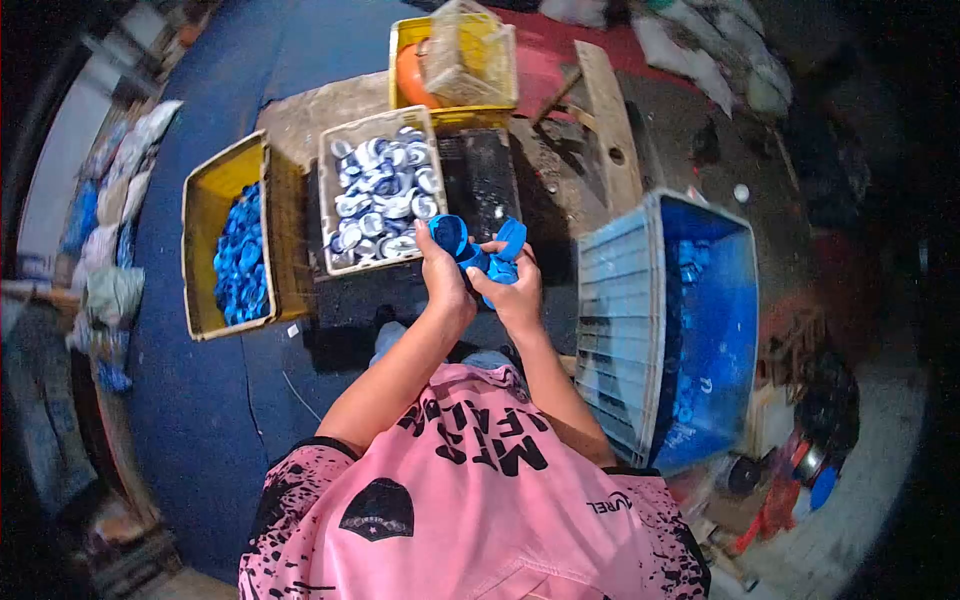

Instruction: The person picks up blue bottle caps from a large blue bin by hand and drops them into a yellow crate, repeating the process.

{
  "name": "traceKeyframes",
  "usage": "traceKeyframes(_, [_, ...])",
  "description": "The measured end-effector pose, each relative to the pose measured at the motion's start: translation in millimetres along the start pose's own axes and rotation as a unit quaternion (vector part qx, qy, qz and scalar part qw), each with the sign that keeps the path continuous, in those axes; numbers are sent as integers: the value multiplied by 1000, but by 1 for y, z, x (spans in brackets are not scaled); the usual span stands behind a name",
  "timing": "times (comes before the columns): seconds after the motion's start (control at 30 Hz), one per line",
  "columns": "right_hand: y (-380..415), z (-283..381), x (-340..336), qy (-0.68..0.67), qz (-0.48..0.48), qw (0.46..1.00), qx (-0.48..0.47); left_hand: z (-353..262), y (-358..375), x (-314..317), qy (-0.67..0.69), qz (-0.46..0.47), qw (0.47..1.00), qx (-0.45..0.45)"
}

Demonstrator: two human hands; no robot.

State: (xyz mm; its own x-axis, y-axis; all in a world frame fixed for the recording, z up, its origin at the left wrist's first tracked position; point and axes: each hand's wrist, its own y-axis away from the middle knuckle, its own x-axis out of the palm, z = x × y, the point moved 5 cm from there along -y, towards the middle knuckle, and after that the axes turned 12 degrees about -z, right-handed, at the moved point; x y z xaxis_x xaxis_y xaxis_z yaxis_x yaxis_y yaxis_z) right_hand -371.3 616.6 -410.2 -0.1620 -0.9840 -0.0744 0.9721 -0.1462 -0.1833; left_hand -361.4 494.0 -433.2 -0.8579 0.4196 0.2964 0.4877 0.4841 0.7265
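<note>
In front of my body, my left hand (447,275) is closed on a round blue plastic cap (449,234), its hollow side showing. My right hand (517,293) sits close beside it, with its fingers wrapped round several blue caps (511,238), one of them with a raised lid-like part. Between the hands the caps overlap, so which hand bears the middle ones is hard to tell. Just beyond my left hand stands a pale tray (327,200) of white pieces (375,190), some with blue parts showing.
At left stands a yellow crate (190,260) holding blue caps (240,260). To the right is a large blue crate (620,330) with blue pieces inside. Farther back are another yellow crate (405,40) with an orange object and a wooden plank bench (607,120).
</note>
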Motion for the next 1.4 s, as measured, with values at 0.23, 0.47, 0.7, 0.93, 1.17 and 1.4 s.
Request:
traceKeyframes(0.23, [32,2,146,-5,143,989,43,-97,-61,-95,119,-31,992,16])
traceKeyframes(0.47, [99,1,330,3,229,967,114,-211,-149,-225,150,-121,981,33])
traceKeyframes(0.7, [145,2,479,47,301,952,27,-321,-200,-319,201,-123,972,27])
traceKeyframes(0.93, [162,-7,562,42,370,922,107,-352,-235,-371,192,-92,977,13])
traceKeyframes(1.17, [161,-7,608,27,367,897,245,-386,-243,-393,123,-82,984,99])
traceKeyframes(1.4, [170,-8,631,32,376,885,273,-394,-270,-410,131,-121,970,163])
